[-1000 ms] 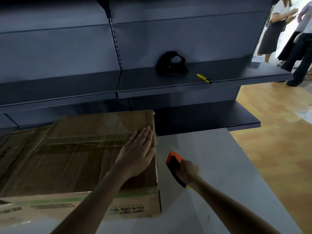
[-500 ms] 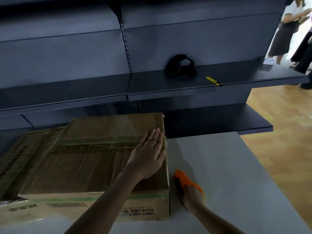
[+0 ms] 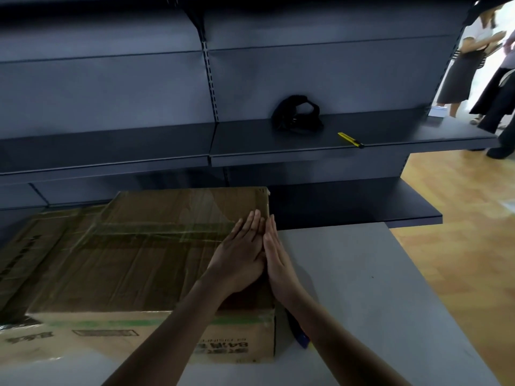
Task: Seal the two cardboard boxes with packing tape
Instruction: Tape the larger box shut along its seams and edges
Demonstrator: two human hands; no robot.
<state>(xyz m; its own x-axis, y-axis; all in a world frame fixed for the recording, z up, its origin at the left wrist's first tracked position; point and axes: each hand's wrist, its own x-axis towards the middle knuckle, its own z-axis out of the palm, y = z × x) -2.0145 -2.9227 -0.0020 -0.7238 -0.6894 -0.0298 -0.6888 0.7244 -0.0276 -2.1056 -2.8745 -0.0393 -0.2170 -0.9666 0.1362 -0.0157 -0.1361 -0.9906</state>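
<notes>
1. Box [image 3: 145,263]: brown cardboard, flaps closed, sat on the grey bench [image 3: 362,274] at its left part. Printed text and a green band ran along the front face.
2. Tape [image 3: 167,232]: clear, glossy strips lay across the box top, the clearest running left to right over the middle seam.
3. Second box [image 3: 36,246]: cardboard, just beside the first on its left, partly cut off by the frame edge. Its top also looked glossy.
4. Left hand [image 3: 239,257]: lay palm down on the box top near the right edge, fingers straight and together, gripping nothing.
5. Right hand [image 3: 278,263]: stood on edge along the box's right rim, fingers straight, gripping nothing. It touched the left hand along the thumb side.
6. Dark item [image 3: 299,330]: with a blue end, lay on the bench beside the box's right front corner, mostly hidden under the right forearm. What it was could not be told.
7. Shelf [image 3: 404,136]: dark metal, behind the bench.
8. Black strap bundle [image 3: 296,115]: rested on the shelf.
9. Yellow knife [image 3: 350,140]: lay near the shelf's front edge, right of the bundle.
10. Wooden floor [image 3: 459,218]: right of the bench.
11. People [image 3: 459,65]: stood at the far upper right.
</notes>
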